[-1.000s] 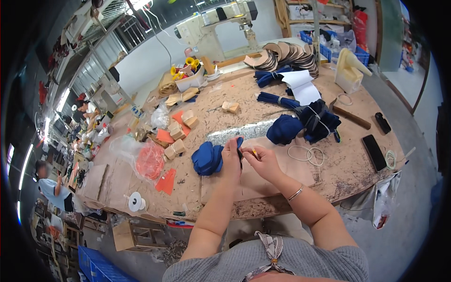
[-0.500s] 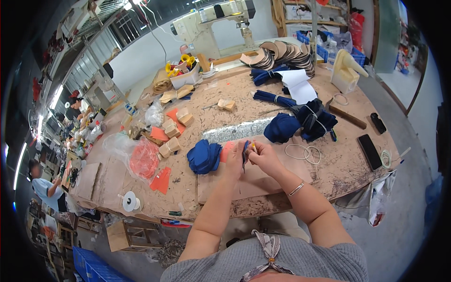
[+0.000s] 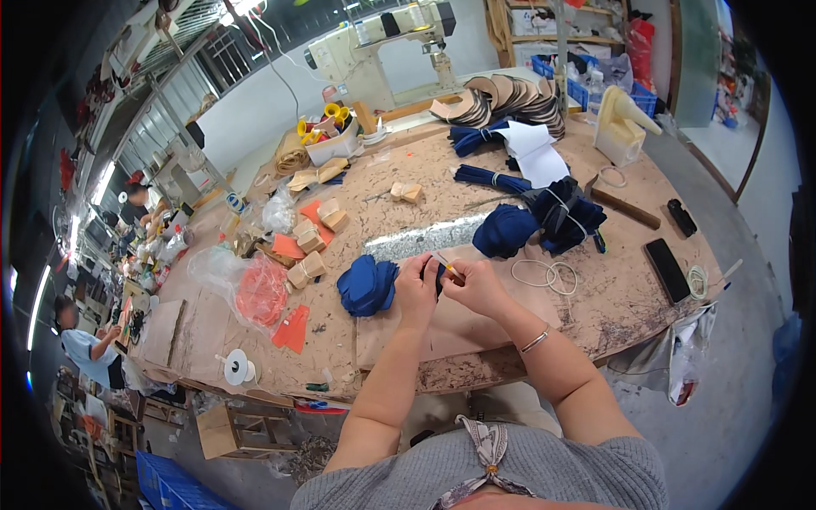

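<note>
My left hand [image 3: 415,293] pinches a dark blue piece [image 3: 439,277] that looks like fabric or leather, held upright above the board. Beside it, my right hand [image 3: 476,289] grips a thin yellow tool [image 3: 450,267], its tip close to the piece; its exact kind is too small to make out. Left of my hands sits a pile of blue cut pieces [image 3: 367,286]. Another blue pile [image 3: 505,231] lies beyond my right hand, against a tied dark bundle [image 3: 568,214]. A shiny metal plate [image 3: 416,241] lies just past my fingers.
Around the worktable [image 3: 476,367] are a pink plastic bag [image 3: 260,293], orange pieces [image 3: 293,330], small tied tan bundles [image 3: 307,269], a white spool [image 3: 239,367], cord loops [image 3: 544,276], a hammer [image 3: 625,206] and a phone [image 3: 667,270]. A sewing machine [image 3: 374,53] stands behind. Two people work at far left.
My left fingers have bent round the blue piece, and the orange patch beside them is no longer visible. The yellow tool in my right hand now points toward the piece.
</note>
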Tool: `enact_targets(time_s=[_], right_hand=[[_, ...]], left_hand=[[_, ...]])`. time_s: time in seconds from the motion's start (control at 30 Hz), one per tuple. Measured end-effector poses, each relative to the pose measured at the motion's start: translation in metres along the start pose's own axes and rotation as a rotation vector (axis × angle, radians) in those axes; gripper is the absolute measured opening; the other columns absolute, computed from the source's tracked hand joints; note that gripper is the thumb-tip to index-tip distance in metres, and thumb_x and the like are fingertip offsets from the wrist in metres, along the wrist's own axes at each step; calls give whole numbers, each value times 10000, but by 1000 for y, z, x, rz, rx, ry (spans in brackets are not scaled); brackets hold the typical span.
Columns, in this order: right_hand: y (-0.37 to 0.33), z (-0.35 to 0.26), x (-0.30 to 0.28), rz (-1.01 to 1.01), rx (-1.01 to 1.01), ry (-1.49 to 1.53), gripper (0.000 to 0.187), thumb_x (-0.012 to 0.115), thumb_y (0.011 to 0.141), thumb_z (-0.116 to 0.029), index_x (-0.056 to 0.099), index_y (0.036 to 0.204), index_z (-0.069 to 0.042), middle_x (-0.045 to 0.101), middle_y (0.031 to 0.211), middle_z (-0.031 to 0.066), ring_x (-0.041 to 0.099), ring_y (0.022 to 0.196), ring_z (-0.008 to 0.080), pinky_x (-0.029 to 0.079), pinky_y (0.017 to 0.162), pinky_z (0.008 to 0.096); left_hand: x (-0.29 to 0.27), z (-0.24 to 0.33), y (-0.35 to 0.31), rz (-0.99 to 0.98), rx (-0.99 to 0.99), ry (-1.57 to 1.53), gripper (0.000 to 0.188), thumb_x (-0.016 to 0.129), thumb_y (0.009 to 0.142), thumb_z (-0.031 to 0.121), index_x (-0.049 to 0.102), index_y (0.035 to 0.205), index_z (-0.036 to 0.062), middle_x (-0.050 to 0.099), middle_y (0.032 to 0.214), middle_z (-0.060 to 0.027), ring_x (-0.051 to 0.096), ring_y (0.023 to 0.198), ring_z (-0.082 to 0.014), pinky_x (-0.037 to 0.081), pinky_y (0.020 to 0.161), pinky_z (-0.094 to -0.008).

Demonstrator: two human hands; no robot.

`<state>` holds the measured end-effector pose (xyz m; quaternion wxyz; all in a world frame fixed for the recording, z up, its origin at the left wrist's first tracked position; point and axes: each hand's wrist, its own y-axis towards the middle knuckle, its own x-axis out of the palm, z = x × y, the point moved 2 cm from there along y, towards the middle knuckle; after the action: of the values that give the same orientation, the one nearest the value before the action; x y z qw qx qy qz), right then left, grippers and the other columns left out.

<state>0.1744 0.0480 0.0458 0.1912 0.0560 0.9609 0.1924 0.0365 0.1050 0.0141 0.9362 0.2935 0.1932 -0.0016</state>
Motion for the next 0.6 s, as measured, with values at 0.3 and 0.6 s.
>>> enact_targets(time_s=[0.3,0.6], right_hand=[[5,17,5,100,50,75,168,631,780,-120,577,755,37,568,623,117,526,557,133,427,537,304],[8,13,-4,-179,228,1061,121,588,859,-107,517,773,-60,513,663,-2,419,552,64,315,497,216]], left_hand=[[8,-4,-4,-539,-399,-686,387,581,931,353,574,1163,42,517,779,57,502,666,-57,409,577,-208],[-7,-5,4,-203,-621,-1083,355,460,976,295,538,1190,23,629,916,-57,603,810,-150,503,698,-308]])
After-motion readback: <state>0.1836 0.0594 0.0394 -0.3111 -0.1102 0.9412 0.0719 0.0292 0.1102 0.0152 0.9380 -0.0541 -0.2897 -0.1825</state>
